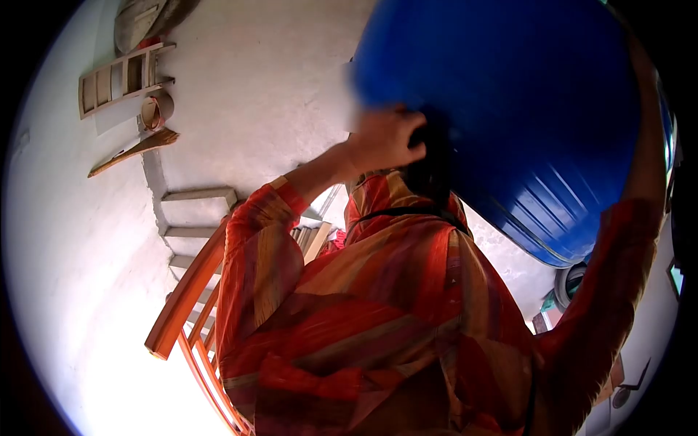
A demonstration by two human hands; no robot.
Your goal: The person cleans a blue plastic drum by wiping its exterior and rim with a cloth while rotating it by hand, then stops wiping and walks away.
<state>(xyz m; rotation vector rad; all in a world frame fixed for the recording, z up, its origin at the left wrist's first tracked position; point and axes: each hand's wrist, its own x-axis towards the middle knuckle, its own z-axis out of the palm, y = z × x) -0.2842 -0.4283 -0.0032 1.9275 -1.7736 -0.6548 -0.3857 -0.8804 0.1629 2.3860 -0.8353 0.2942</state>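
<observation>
A large blue plastic barrel (523, 94) fills the upper right, tilted, with ribbed marks near its lower end. My left hand (389, 136) is beside the barrel's left edge, its fingers curled in front of a dark area; what they grip, if anything, is hidden. Along the barrel's right side runs my right forearm (651, 156). The right hand lies in the dark upper right edge of the view, and its fingers cannot be made out. My red and orange patterned clothing (378, 305) takes up the lower middle.
An orange railing (190, 291) stands at the left, near concrete steps (200, 207). At the upper left are a wooden frame (120, 78), a round container (155, 110) and a broom (138, 151). A grey round object (567, 285) sits below the barrel.
</observation>
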